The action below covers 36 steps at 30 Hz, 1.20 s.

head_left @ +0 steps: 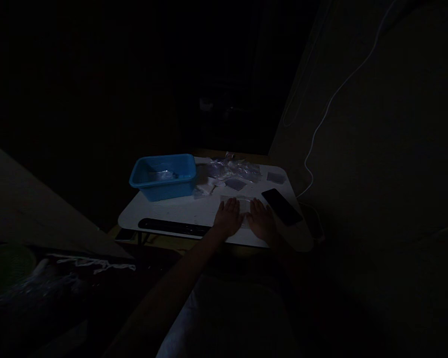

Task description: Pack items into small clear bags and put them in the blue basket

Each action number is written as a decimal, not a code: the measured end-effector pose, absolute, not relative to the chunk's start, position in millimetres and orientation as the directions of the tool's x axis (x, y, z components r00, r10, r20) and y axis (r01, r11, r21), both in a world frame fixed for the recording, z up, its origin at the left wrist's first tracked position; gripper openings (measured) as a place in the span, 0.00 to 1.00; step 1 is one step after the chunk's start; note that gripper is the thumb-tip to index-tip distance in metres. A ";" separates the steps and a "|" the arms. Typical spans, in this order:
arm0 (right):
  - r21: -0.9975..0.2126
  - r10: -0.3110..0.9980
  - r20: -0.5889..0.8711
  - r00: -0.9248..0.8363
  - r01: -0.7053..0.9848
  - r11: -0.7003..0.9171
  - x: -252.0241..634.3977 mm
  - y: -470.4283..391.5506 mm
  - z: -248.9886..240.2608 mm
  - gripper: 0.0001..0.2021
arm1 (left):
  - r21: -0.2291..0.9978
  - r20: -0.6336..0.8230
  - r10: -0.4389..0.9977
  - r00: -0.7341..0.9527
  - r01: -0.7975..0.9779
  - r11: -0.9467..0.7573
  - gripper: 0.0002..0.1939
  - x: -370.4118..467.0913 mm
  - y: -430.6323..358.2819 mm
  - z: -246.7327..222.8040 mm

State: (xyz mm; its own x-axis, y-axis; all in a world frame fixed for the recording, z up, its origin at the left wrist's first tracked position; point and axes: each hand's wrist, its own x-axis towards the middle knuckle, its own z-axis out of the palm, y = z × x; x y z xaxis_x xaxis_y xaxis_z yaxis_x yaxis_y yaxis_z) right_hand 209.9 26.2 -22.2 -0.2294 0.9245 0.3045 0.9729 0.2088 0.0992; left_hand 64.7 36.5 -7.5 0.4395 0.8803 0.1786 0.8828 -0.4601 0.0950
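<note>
Location: dim room, most likely in a home; exact room cannot be told. Evidence: small white bench [179, 209] with rounded corners and a dark strip along its near edge; blue plastic basin [168, 191] and phone [281, 206] upon it; loose white cable [332, 97] against plain wall [377, 149]; green basket [11, 268], lower left.

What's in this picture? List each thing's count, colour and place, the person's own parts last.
Table: 1, white, centre
Basin: 1, blue, table's left
Plastic packaging: uncountable, clear, in basin and table's far side
Flat pieces: 2, greyish, near packaging
Plastic piece: 1, clear, beneath both hands
Phone-like slab: 1, black, table's right
Strip: 1, black, table's near edge
Cable: at least 1, white, right side
Basket-like thing: 1, green, lower left
Strands: several, whitish, lower left
Elsewhere: too dark
Left hand: 1, dim, on plastic piece
Right hand: 1, dim, likewise
</note>
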 end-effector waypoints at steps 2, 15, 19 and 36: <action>0.084 0.929 0.304 -0.211 0.977 0.194 208.4 25.9 -20.7 0.24 | 0.101 0.181 0.899 0.399 0.902 -0.420 0.28 59.5 35.9 -7.2; 0.067 0.884 0.422 -0.202 0.979 0.192 215.8 28.3 -20.9 0.25 | 0.091 0.189 0.911 0.367 0.917 -0.388 0.27 49.9 34.9 -5.3; 0.083 0.874 0.363 -0.324 0.945 0.316 197.3 26.5 -9.1 0.25 | 0.099 0.164 0.914 0.370 0.916 -0.389 0.27 49.9 36.3 -4.2; 0.065 0.914 0.298 -0.277 0.961 0.270 192.3 30.0 -18.3 0.25 | 0.080 0.164 0.924 0.344 0.929 -0.360 0.27 48.5 33.8 -3.6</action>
State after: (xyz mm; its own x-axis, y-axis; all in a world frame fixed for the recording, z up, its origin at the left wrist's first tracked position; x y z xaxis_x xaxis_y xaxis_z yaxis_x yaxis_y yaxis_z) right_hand 192.3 30.0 -18.3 -0.2767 0.9136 0.2979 0.9607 0.2699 0.0645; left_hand 48.5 33.8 -3.6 0.3442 0.9244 0.1644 0.9294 -0.3603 0.0805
